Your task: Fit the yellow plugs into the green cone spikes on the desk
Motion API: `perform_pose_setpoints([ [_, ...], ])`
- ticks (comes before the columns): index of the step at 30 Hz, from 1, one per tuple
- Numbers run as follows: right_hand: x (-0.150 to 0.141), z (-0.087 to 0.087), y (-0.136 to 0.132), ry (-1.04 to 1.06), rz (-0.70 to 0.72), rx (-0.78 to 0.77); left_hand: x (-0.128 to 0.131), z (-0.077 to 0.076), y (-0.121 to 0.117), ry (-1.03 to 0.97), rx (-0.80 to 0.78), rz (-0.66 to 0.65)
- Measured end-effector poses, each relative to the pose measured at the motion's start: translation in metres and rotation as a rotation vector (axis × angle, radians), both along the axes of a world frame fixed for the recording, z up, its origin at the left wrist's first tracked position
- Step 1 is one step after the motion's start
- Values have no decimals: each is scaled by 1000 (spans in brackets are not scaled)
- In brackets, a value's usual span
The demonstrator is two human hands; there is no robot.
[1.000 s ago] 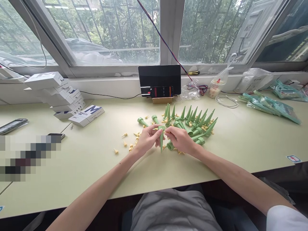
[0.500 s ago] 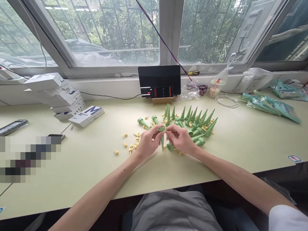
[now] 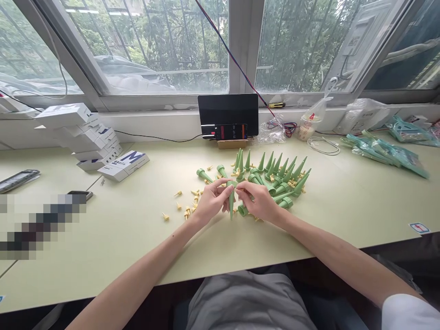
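My left hand point(image 3: 213, 201) is closed around a green plastic watering spike point(image 3: 231, 204), held with its pointed end down just over the table. My right hand point(image 3: 256, 198) pinches at the spike's upper side. What its fingertips hold is too small and covered to make out. Behind and right of the hands, several more green spikes point(image 3: 261, 161) stand on their caps or lie on their sides. Small yellow nozzle-like pieces point(image 3: 166, 217) are scattered to the left and among the spikes.
At the back, a phone point(image 3: 231, 132) leans against a black screen point(image 3: 228, 107). White boxes point(image 3: 96, 142) are stacked at the left, with one box point(image 3: 124, 166) beside them. A bagged cup point(image 3: 307, 124), a coiled white cable point(image 3: 323, 145) and green plastic packets point(image 3: 385, 153) lie at the right.
The spike in my left hand has turned more upright, its side now facing me, and its tip is slightly lower. My right fingertips stay close against it.
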State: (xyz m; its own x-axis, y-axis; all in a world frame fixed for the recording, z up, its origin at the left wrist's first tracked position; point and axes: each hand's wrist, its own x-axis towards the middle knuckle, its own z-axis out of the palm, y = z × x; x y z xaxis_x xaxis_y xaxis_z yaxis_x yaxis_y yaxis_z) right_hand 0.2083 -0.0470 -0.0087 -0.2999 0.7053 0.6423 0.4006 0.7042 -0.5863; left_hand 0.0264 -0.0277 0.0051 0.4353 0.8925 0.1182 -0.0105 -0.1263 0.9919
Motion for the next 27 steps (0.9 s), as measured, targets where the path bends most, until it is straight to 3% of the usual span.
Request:
perform_pose_setpoints([
  [5, 1, -1, 2, -35, 9, 109, 1, 3, 0, -35, -63, -21],
  [10, -1, 1, -1, 18, -21, 11, 1, 2, -1, -22, -44, -1],
  [16, -1, 1, -2, 118, 3, -204, 3, -3, -5, 96, 184, 92],
  [21, -1, 0, -2, 147, 15, -263, 2, -3, -8, 206, 361, 159],
  [24, -1, 0, -2, 139, 15, -245, 3, -3, -8, 176, 332, 155],
  [27, 0, 2, -2, 80, 11, -165, 3, -3, -6, 83, 202, 115],
])
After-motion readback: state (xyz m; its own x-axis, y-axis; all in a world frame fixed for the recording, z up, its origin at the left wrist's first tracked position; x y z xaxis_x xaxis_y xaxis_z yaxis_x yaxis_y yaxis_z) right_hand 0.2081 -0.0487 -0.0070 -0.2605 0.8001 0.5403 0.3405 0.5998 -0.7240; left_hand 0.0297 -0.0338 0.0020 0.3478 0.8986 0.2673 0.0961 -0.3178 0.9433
